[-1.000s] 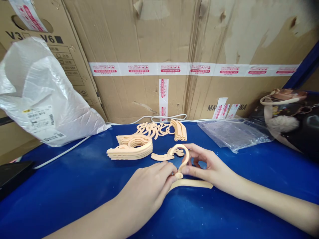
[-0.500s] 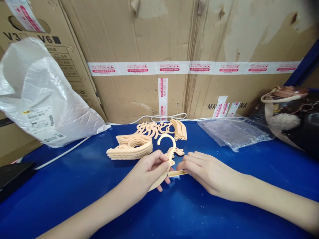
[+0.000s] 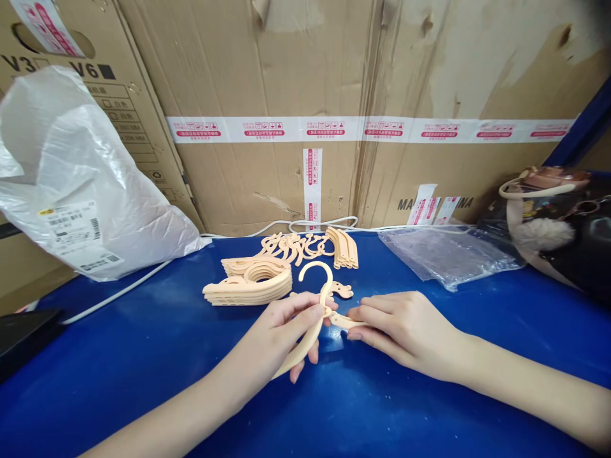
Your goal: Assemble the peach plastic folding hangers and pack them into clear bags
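Note:
My left hand (image 3: 286, 334) is closed round a cream plastic hanger (image 3: 305, 343), thumb at the joint below its hook (image 3: 319, 270). The hook points up, and part of the curved arm is hidden behind my palm and fingers. My right hand (image 3: 398, 327) pinches a short cream hanger arm (image 3: 346, 322), whose left end meets or nearly meets the joint; I cannot tell whether they are joined. Just behind my hands lies a small cream piece (image 3: 342, 291). To their left sits a stack of cream hanger parts (image 3: 252, 283).
Loose cream hooks (image 3: 291, 247) and a bundle of short curved arms (image 3: 342, 248) lie at the back of the blue table (image 3: 363, 407). A clear plastic bag (image 3: 449, 251) and a dark bag (image 3: 582, 235) are right; a white mailer bag (image 3: 86, 184) stands left. Cardboard boxes (image 3: 267, 76) form the back.
My right hand has turned the short arm, so its left end now sits up at the joint instead of below it. My left hand has tilted the hanger and shifted slightly left.

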A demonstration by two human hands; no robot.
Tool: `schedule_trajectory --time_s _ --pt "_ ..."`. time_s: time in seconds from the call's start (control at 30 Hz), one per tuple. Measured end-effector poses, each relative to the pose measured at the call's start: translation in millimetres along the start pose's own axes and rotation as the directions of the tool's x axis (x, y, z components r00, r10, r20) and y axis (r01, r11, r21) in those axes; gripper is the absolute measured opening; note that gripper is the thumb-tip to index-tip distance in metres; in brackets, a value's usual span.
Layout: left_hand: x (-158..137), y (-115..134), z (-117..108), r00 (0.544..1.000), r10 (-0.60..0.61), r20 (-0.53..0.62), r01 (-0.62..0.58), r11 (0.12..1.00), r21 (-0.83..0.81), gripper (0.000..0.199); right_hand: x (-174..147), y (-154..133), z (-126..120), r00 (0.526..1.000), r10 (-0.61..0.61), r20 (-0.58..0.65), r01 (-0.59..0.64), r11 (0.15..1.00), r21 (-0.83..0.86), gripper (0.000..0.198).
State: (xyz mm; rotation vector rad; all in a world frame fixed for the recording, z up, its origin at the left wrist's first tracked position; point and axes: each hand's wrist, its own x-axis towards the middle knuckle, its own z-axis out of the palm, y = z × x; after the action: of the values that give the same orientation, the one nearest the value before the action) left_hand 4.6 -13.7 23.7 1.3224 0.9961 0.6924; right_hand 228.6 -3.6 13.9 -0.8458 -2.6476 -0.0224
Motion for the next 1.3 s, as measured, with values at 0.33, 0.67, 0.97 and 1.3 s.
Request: schedule_trajectory --time_s 0.33,0.67,0.97,1.3 --pt "-1 5 -1 0.988 -0.078 0.134 0.096 0.986 -0.134 0.035 -1 -1 -2 0.999 -0.027 -0.039 0.026 0.999 -0.045 0.036" --pt "-2 3 -2 0.993 -0.063 0.098 0.067 0.997 -0.031 0.038 -4 -5 0 0.998 -0.034 -0.045 0.033 0.999 -0.026 0.038" --pt "-1 -1 0 0.999 -0.014 0.033 0.011 0.997 0.08 0.043 -4 -15 -4 0.998 0.054 0.034 -0.055 0.998 0.027 0.041" --pt "4 -6 1 0.999 -0.045 0.012 0.043 0.991 0.124 0.038 -4 -21 -4 0.984 0.16 0.083 -0.165 0.984 0.065 0.044"
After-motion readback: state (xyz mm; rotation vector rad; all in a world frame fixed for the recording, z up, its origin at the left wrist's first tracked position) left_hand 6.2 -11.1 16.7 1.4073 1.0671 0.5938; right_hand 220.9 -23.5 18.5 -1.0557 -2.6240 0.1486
